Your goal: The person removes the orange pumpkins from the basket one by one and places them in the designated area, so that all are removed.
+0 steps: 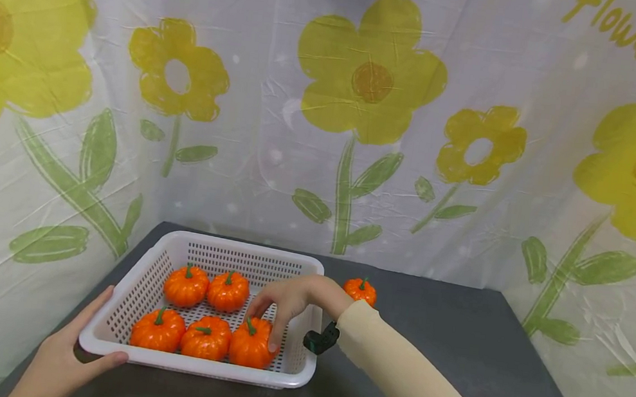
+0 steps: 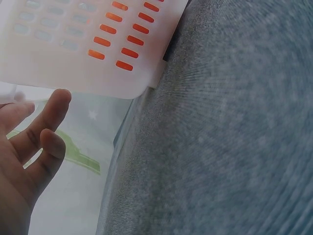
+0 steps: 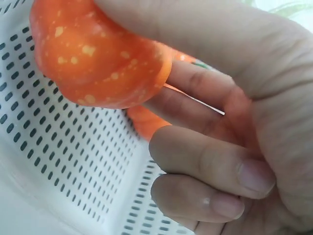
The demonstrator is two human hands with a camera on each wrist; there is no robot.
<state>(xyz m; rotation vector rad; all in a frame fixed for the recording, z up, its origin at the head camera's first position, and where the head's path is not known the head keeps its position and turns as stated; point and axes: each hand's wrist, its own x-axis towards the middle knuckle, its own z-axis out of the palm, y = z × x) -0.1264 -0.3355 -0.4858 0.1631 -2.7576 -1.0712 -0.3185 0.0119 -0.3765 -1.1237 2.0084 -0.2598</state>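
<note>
A white plastic basket point(image 1: 195, 367) with slotted walls stands on the dark table, several small orange pumpkins with green stems inside it. My left hand point(image 1: 66, 347) holds its near left corner, thumb along the front rim and fingers at the left side. In the left wrist view, some fingers point(image 2: 46, 132) of that hand stand apart from the basket wall. Inside the basket, at the front right, my right hand point(image 1: 286, 302) grips a pumpkin point(image 1: 251, 345) between thumb and fingers. The right wrist view shows this pumpkin point(image 3: 98, 58) against the thumb, with two fingers curled beside it.
Another pumpkin point(image 1: 360, 289) sits on the table point(image 1: 440, 360) outside the basket, partly hidden behind my right forearm. Two pumpkins are in the back row, at the left and centre. A curtain point(image 1: 262, 173) with printed yellow flowers encloses the table's back and sides.
</note>
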